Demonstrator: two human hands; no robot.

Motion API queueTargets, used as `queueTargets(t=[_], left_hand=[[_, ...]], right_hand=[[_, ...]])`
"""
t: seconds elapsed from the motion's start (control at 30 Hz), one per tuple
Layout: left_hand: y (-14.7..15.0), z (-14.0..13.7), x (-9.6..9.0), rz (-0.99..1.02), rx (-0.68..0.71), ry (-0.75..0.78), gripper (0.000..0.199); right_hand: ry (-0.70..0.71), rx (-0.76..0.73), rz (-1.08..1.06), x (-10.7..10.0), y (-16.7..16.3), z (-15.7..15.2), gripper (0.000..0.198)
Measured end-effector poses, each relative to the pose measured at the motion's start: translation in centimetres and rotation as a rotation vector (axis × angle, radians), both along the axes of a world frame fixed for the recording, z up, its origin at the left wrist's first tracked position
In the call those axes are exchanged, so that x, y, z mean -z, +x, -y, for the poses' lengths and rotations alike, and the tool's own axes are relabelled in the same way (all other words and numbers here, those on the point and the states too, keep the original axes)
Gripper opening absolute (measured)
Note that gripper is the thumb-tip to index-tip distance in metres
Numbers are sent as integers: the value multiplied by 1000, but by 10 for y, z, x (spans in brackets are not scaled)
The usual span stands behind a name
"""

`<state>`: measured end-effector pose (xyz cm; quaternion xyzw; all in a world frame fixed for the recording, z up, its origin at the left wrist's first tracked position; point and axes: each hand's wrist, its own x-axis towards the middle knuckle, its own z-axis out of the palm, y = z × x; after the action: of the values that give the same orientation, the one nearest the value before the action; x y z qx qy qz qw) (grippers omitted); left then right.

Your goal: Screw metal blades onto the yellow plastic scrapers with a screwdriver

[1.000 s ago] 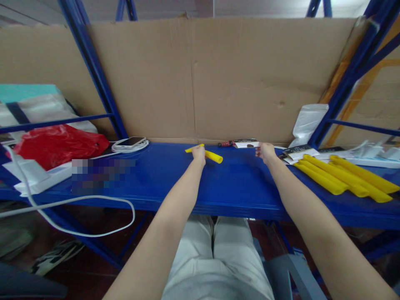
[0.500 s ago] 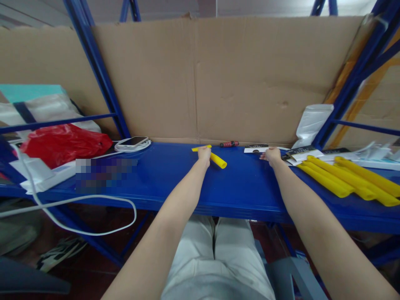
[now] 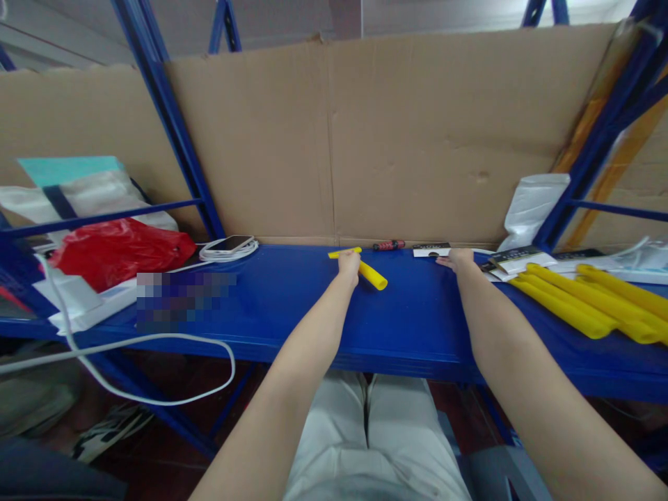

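Note:
My left hand (image 3: 348, 265) is closed around a yellow piece above the blue shelf. A yellow tube (image 3: 374, 276) sticks out on its right side, its open end toward me. Behind the hand lies a thin yellow strip (image 3: 342, 253); whether it joins the tube is hidden by my fingers. My right hand (image 3: 457, 259) rests low over the shelf, fingers stretched to the left. They are at the lower right corner of a black-and-white card (image 3: 431, 250); I cannot tell whether they touch it. Between the hands, farther back, lies a red-and-black screwdriver-like tool (image 3: 389, 245).
Several yellow tubes (image 3: 568, 306) lie on the blue shelf (image 3: 401, 320) at the right, beside more cards (image 3: 522, 259) and a white pouch (image 3: 535, 205). Cardboard (image 3: 396, 139) closes the back. At left are a phone (image 3: 233, 243), a red bag (image 3: 125, 250) and a white cable (image 3: 156, 400).
The whole view has shifted slightly, so things appear a little lower and farther right. My left hand keeps its grip on the yellow piece; my right hand stays beside the card.

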<state>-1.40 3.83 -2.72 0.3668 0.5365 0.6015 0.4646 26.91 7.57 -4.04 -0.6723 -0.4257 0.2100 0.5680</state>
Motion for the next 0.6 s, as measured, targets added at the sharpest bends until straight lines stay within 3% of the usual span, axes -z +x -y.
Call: queueTargets(t=[0.13,0.37,0.5,0.6], left_hand=[[1,2,-1,-2,-1,-14,18],[3,4,-3,-5,7,-5,18],[3,7,-3,-9,1,8,19],[3,8,-4,-7,3,8,20]], right_hand=[[-89,174,-249,-1,-6,-2,42],[-5,284,-422,-2,-12,6,44],[15,275,-384,-2,-9,10,48],[-6,192,-195,0,-5,14,51]])
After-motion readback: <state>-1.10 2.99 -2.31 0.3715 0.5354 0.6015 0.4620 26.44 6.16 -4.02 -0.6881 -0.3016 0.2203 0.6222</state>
